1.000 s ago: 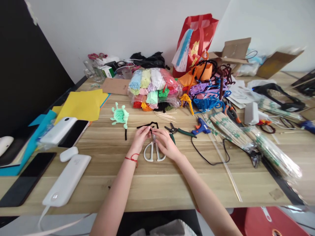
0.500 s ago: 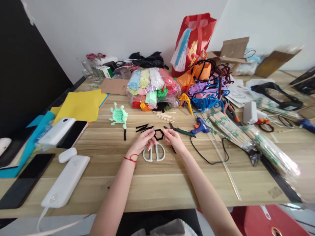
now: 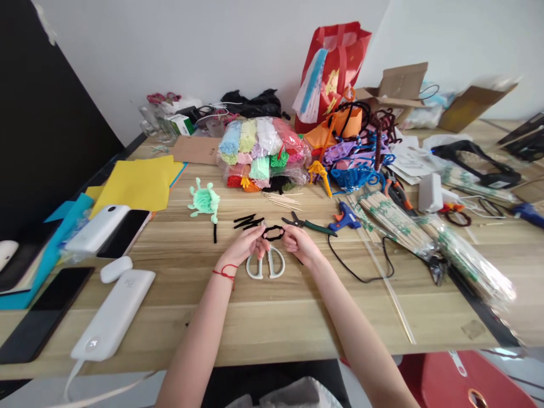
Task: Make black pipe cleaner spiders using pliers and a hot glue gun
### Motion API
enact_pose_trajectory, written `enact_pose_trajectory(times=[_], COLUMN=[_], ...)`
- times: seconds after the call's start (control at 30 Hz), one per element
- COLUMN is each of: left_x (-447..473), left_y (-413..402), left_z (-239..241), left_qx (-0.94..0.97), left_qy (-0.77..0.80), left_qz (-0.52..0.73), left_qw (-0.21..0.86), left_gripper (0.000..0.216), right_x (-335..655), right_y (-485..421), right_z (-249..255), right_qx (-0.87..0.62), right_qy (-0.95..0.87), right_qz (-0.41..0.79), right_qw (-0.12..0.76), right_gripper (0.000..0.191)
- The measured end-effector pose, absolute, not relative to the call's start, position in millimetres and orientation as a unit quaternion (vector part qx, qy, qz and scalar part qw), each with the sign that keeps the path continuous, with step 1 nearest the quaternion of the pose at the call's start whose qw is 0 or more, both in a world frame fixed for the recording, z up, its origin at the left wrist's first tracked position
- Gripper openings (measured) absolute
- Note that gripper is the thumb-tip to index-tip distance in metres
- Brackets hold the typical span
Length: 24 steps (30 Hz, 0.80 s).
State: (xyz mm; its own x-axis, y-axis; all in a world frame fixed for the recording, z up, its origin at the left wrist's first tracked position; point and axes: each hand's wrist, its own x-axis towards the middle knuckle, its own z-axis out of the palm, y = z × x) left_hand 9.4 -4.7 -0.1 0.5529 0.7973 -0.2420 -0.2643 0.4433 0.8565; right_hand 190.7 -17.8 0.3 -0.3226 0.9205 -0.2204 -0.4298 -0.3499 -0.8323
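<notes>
The small black fuzzy pipe-cleaner loop [image 3: 273, 231] stood open as a neat hexagon half a second ago. Now it looks squashed into a flatter, wavy oval between my hands, so I judge the shaping is under way rather than finished. My left hand [image 3: 243, 247] and right hand [image 3: 300, 243] each pinch one end of it between thumb and forefinger, the other fingers curled. Both wrists are low, just above the white-handled scissors [image 3: 267, 265] lying on the wooden table [image 3: 272, 317].
</notes>
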Motion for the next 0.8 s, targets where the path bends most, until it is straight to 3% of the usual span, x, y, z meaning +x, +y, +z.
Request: enact_pose_trajectory(times=[0.8], left_x=[13.6], left_y=[-2.1], left_z=[-5.3], left_qx=[0.374], left_qy=[0.258], left_qz=[0.434], left_qw=[0.778], left_gripper=[0.026], right_x=[188.0], right_y=[-16.7], right_z=[1.8], right_qx=[-0.34], right_qy=[-0.32], right_qz=[0.725], right_qw=[0.506], right_gripper=[0.03])
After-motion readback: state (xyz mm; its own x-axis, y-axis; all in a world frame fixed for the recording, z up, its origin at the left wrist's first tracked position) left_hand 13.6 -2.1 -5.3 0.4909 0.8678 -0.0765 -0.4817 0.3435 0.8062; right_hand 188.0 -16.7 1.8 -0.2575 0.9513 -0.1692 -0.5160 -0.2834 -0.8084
